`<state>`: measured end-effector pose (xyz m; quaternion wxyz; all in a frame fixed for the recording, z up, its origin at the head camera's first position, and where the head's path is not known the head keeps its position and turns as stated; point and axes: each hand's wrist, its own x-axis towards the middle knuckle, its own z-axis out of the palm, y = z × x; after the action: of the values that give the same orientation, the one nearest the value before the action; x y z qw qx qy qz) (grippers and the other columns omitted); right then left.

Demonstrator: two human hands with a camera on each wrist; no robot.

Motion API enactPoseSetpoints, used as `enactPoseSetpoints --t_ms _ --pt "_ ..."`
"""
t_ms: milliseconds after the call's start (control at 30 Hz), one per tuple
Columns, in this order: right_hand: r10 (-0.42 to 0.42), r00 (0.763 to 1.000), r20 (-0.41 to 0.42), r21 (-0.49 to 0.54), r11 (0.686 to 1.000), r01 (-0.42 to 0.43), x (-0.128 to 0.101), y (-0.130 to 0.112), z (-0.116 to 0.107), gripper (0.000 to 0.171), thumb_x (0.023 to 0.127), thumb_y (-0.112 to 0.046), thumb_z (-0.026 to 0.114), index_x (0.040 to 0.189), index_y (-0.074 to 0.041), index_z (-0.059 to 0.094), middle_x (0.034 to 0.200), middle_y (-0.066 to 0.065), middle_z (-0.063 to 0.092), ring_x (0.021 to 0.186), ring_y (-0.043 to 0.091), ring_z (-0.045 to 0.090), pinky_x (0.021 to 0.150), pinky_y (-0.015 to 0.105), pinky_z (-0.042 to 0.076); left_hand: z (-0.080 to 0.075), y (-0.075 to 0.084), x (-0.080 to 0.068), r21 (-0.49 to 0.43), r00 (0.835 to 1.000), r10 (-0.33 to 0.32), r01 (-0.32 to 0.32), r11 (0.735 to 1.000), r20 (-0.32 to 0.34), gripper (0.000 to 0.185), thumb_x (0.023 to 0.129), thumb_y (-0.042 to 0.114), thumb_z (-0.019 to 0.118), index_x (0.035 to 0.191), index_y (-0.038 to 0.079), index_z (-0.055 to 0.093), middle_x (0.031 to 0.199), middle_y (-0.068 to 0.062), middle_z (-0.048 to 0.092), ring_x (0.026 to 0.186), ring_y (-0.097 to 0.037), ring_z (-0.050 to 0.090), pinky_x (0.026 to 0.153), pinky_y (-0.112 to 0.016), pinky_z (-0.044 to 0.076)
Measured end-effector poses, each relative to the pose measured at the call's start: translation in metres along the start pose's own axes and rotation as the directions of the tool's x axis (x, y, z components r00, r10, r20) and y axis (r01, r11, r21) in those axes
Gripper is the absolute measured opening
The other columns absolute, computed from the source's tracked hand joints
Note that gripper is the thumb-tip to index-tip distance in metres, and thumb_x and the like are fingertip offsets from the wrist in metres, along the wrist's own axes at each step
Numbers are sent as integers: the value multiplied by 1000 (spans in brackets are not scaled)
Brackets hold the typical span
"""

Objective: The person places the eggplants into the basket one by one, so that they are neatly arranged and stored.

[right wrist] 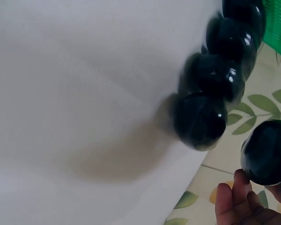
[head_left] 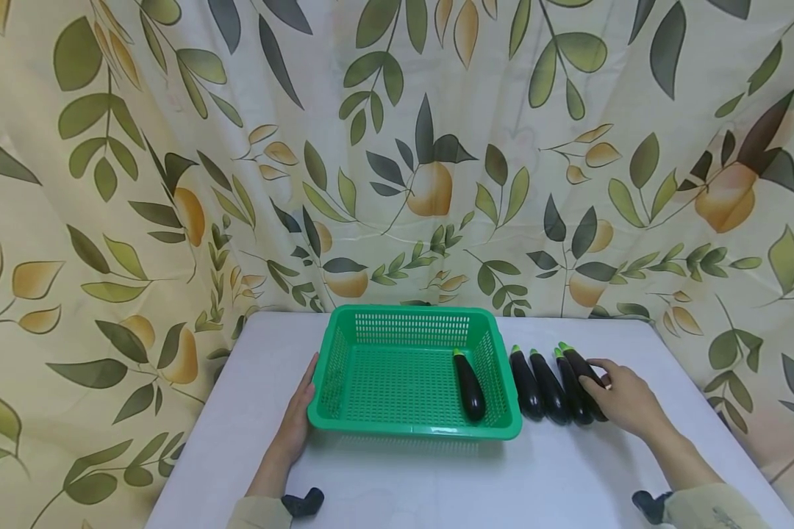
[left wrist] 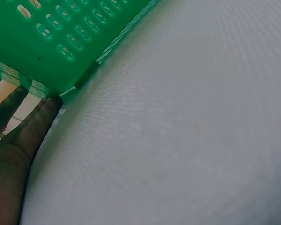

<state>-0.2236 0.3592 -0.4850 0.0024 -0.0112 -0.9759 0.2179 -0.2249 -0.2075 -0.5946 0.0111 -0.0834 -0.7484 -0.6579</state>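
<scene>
Scene: A person sits at a white worktop (head_left: 437, 477) before a leaf-print curtain (head_left: 172, 147), a green basket (head_left: 410, 430) set between the two hands.
Basket: One eggplant in the basket (head_left: 469, 386) lies along its right wall, stem end pointing away from the person.
Row outside: Four eggplants lie side by side just right of the basket; the outermost eggplant (head_left: 578, 367) is the one being handled.
Left hand: The left hand (head_left: 298, 419) lies flat against the basket's left wall, fingers straight, steadying it rather than gripping.
Right hand: The right hand (head_left: 625, 400) has its fingers curling over the outermost eggplant; the right wrist view shows fingertips (right wrist: 234, 197) touching its rounded end.
Step in hand: By the look of it, taking hold of the next eggplant.
Next move calls for: Likely a firm grasp, a lift clear of its neighbours, and a carry over the basket's right rim.
</scene>
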Motion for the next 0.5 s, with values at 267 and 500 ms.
enactPoseSetpoints --t_ms 267,500 --pt "-26 1000 -13 15 1000 26 -2 -14 -1 58 105 -30 57 142 13 47 104 30 64 86 33 60 62 32 46 0 -1 1 -7 1000 1 -1 1000 2 54 111 45 16 165 43 17 173 15 17 164 -25 5 125 -70 1" --pt "-40 999 -15 30 999 41 -1 -25 2 57 104 -29 57 144 11 47 104 26 63 85 30 59 60 30 45 0 -2 1 -6 1000 -2 2 1000 2 55 111 46 17 166 40 17 173 15 17 164 -24 5 125 -70 1"
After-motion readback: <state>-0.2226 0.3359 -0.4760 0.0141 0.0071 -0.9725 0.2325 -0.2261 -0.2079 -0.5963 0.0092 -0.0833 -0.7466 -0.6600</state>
